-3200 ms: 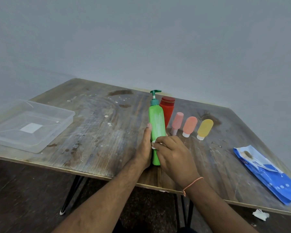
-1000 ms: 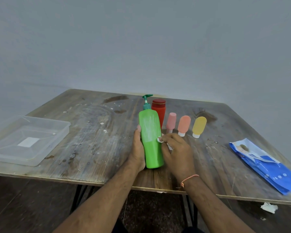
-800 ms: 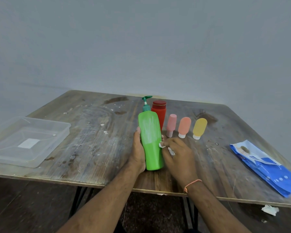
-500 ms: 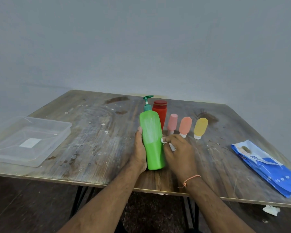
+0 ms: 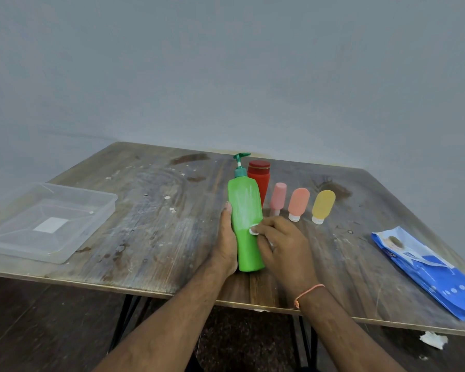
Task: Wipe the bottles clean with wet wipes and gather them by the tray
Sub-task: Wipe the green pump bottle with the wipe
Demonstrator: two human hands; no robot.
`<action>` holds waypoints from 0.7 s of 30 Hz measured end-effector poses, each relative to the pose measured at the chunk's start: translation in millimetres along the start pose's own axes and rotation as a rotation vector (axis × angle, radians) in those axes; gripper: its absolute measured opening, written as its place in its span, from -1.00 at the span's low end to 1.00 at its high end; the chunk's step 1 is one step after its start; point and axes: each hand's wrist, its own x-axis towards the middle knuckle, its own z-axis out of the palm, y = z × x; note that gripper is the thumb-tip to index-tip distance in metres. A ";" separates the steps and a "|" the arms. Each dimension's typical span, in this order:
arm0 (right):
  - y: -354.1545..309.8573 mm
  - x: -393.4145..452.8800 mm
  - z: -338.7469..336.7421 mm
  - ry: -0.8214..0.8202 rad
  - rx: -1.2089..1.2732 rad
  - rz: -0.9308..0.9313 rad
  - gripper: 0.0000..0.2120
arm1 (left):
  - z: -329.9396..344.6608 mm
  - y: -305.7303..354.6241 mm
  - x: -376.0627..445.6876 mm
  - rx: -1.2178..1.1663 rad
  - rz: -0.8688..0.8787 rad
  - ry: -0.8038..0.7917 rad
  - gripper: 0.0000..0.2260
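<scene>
A tall green pump bottle (image 5: 245, 210) stands upright near the table's front edge, its upper half streaked white. My left hand (image 5: 226, 242) grips its left side. My right hand (image 5: 282, 245) pinches a small white wet wipe (image 5: 253, 230) and presses it against the bottle's right front. Just behind stands a red bottle (image 5: 259, 177). To the right, a pink tube (image 5: 277, 197), an orange tube (image 5: 298, 204) and a yellow tube (image 5: 322, 205) stand in a row on their white caps.
A clear plastic tray (image 5: 49, 221) sits at the table's left edge. A blue wet-wipe pack (image 5: 424, 267) lies at the right front corner. A crumpled white scrap (image 5: 433, 340) lies on the dark floor below the table's right side.
My right hand with the wipe has slid over the bottle's side and now sits on its right front. The bottle turned from narrow side to broad face since the oldest frame. The left hand's hold is unchanged.
</scene>
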 end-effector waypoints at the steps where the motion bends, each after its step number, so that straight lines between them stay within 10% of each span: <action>1: -1.7 2.6 1.3 -0.013 -0.018 -0.026 -0.81 | -0.3 -0.1 0.6 0.000 0.004 0.002 -0.27; 21: -16.0 7.2 -3.0 -0.094 -0.174 -0.178 -0.88 | 1.8 1.5 -9.1 0.043 0.021 -0.015 -0.32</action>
